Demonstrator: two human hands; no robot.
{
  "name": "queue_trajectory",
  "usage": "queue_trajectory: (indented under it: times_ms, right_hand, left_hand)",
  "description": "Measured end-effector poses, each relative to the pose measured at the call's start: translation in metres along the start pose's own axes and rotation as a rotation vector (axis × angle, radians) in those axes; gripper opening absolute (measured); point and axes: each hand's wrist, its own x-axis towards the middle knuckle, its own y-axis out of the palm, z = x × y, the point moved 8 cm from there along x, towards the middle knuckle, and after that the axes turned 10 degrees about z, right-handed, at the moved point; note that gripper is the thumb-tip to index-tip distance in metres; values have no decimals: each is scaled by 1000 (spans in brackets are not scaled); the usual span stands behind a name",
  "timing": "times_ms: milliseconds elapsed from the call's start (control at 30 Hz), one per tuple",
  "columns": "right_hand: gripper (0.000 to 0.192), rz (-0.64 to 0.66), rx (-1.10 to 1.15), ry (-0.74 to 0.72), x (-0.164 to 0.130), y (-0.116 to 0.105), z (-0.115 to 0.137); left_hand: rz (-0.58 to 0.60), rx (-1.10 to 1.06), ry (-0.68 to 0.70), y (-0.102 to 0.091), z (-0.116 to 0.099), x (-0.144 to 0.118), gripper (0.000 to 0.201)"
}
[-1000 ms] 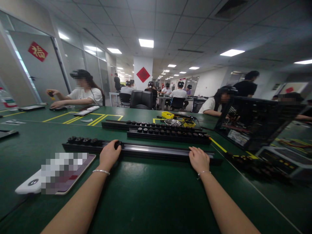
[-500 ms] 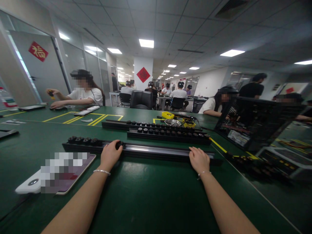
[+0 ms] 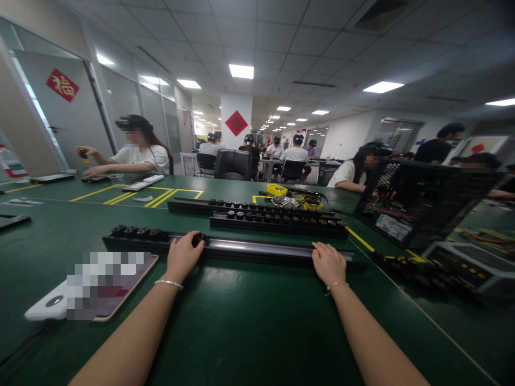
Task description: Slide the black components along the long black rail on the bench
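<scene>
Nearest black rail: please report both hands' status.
Left hand grips small black part. Right hand on rail, toward right end. White device left, touching neither hand.

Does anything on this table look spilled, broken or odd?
Nothing looks spilled or broken. The computer case at right stands out: it is open, its insides bared, with a dark tangle, perhaps cables, nearer the camera. The nearest rail seems fine.

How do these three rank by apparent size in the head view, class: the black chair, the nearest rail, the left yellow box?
1. Nearest rail
2. Black chair
3. Left yellow box

The rail's nearness enlarges it, so real sizes may rank differently.
</scene>
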Motion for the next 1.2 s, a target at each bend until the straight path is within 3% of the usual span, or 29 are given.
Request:
queue_trajectory:
  times_ms: [533, 733, 900, 1200]
  right_hand:
    - [47, -42, -11, -9, 0, -1, 0]
    - [50, 2, 3, -6, -2, -1, 1]
    - [50, 3, 0, -3, -1, -1, 1]
    - [49, -8, -3, -10, -1, -1, 1]
  left_hand:
    - [22, -31, 19, 8, 1, 1, 44]
    - [-73, 68, 30, 17, 9, 5, 65]
    - [-16, 128, 51, 24, 10, 7, 62]
    - [16, 118, 66, 21, 6, 4, 56]
